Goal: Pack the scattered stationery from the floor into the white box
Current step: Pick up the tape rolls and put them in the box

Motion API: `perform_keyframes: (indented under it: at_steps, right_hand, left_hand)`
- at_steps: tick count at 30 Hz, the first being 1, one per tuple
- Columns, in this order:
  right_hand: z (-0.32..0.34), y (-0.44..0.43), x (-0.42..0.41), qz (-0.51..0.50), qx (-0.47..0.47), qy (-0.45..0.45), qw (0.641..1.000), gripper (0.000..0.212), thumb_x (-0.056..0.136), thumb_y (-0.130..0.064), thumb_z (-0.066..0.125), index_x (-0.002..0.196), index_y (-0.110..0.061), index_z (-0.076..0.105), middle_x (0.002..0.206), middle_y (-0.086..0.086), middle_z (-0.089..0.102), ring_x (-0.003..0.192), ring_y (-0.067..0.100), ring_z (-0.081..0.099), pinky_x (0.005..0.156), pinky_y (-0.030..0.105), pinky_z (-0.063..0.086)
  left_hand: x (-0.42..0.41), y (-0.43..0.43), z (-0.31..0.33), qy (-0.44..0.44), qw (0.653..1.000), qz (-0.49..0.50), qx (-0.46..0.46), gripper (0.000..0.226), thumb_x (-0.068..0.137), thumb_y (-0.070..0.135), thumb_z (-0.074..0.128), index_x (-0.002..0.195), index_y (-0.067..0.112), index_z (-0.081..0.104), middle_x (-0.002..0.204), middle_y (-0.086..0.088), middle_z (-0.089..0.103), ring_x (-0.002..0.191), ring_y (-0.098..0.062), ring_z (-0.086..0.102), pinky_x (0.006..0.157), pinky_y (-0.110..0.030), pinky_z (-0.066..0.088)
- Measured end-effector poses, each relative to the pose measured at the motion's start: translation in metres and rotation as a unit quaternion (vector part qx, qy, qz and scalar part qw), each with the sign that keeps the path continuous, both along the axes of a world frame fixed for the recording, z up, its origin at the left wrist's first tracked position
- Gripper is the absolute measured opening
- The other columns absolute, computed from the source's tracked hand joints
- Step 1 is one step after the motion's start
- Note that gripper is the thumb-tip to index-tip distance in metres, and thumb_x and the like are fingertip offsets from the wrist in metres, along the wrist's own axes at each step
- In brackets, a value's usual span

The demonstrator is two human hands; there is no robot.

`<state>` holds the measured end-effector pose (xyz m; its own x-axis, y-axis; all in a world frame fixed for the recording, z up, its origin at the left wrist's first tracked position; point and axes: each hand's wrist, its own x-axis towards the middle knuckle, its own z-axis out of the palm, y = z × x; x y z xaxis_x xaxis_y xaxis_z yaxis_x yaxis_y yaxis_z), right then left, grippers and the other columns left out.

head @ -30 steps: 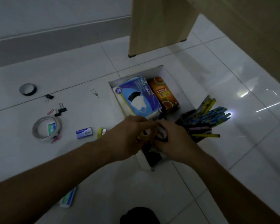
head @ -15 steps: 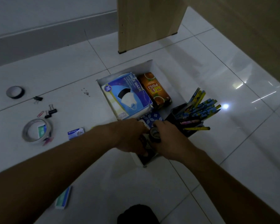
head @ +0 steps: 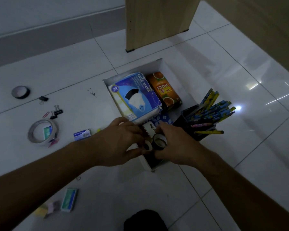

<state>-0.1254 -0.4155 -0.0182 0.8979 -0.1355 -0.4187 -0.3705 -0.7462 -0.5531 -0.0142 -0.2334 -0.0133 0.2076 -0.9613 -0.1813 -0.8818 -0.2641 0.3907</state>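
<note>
The white box sits open on the tiled floor, holding a blue face mask pack, an orange tea carton and a black holder of pens. Both my hands meet over its near end. My right hand grips a dark tape roll. My left hand pinches a smaller dark roll beside it. On the floor to the left lie a large tape roll, a black tape roll, binder clips and a small blue staples box.
A wooden furniture panel stands on the floor just behind the box. A green staples box and sticky notes lie on the tiles near my left forearm. A grey skirting runs along the far wall.
The view has shifted slightly. Both hands have sunk lower into the box's near end, still together on the small tape rolls. The floor items have not moved.
</note>
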Motion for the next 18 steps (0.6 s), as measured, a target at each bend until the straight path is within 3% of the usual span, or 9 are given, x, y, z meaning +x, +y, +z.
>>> perform_keyframes:
  at_steps: [3, 6, 9, 11, 14, 16, 18]
  right_hand:
    - [-0.001, -0.001, 0.0, 0.053, -0.081, 0.06, 0.993, 0.056, 0.066, -0.033, 0.086, 0.1, -0.018, 0.044, 0.103, 0.003, 0.053, 0.087, 0.015, 0.052, 0.069, 0.029, 0.047]
    - [0.0, -0.002, 0.002, 0.041, -0.038, 0.087, 0.995, 0.072, 0.058, -0.049, 0.088, 0.111, -0.018, 0.051, 0.104, -0.001, 0.057, 0.085, 0.01, 0.055, 0.068, 0.028, 0.051]
    - [0.006, -0.01, 0.003, 0.049, -0.018, 0.104, 0.993, 0.078, 0.072, -0.065, 0.07, 0.133, -0.024, 0.048, 0.127, -0.003, 0.057, 0.1, 0.008, 0.057, 0.073, 0.019, 0.044]
    - [0.008, -0.016, 0.002, 0.075, -0.064, 0.094, 0.991, 0.058, 0.088, -0.048, 0.06, 0.138, -0.022, 0.048, 0.135, 0.003, 0.057, 0.112, 0.019, 0.057, 0.083, 0.024, 0.045]
    - [0.007, -0.01, 0.001, 0.081, -0.073, 0.05, 0.993, 0.028, 0.091, -0.027, 0.06, 0.117, -0.019, 0.067, 0.113, 0.004, 0.069, 0.096, 0.018, 0.062, 0.078, 0.029, 0.051]
    - [0.004, -0.003, 0.0, 0.074, -0.068, 0.046, 0.994, 0.026, 0.088, -0.029, 0.065, 0.11, -0.017, 0.07, 0.105, 0.004, 0.068, 0.088, 0.014, 0.059, 0.072, 0.024, 0.046]
    - [0.004, 0.003, 0.0, 0.076, -0.081, 0.064, 0.992, 0.034, 0.089, -0.03, 0.064, 0.119, -0.014, 0.063, 0.114, 0.007, 0.06, 0.1, 0.019, 0.057, 0.078, 0.026, 0.046]
  left_hand:
    - [-0.003, 0.004, 0.001, -0.024, 1.0, -0.009, 0.016, 0.051, 0.091, 0.064, 0.028, 0.117, 0.036, 0.062, 0.124, 0.014, 0.058, 0.124, -0.005, 0.042, 0.114, -0.033, 0.014]
    - [-0.006, 0.0, 0.0, -0.018, 1.0, 0.002, 0.013, 0.052, 0.091, 0.063, 0.027, 0.112, 0.033, 0.065, 0.117, 0.012, 0.061, 0.119, -0.007, 0.044, 0.116, -0.036, 0.013]
    - [0.0, 0.0, -0.002, 0.006, 1.0, 0.012, -0.022, 0.042, 0.093, 0.056, 0.035, 0.106, 0.032, 0.068, 0.112, 0.011, 0.063, 0.112, -0.007, 0.051, 0.111, -0.032, 0.024]
    - [0.003, 0.002, -0.002, 0.011, 0.998, 0.017, -0.053, 0.034, 0.095, 0.047, 0.042, 0.104, 0.027, 0.068, 0.108, 0.008, 0.065, 0.105, -0.01, 0.055, 0.103, -0.03, 0.034]
    - [0.003, 0.004, -0.001, 0.032, 0.994, 0.029, -0.096, 0.023, 0.093, 0.031, 0.053, 0.101, 0.017, 0.07, 0.105, 0.001, 0.067, 0.1, -0.015, 0.06, 0.095, -0.033, 0.044]
    - [0.001, 0.006, 0.0, 0.051, 0.989, 0.044, -0.131, 0.019, 0.092, 0.022, 0.056, 0.101, 0.014, 0.07, 0.107, -0.002, 0.067, 0.102, -0.017, 0.06, 0.093, -0.034, 0.046]
    - [0.0, 0.01, 0.0, 0.061, 0.981, 0.075, -0.167, 0.017, 0.091, 0.017, 0.058, 0.103, 0.013, 0.07, 0.111, -0.004, 0.065, 0.107, -0.017, 0.057, 0.094, -0.03, 0.046]
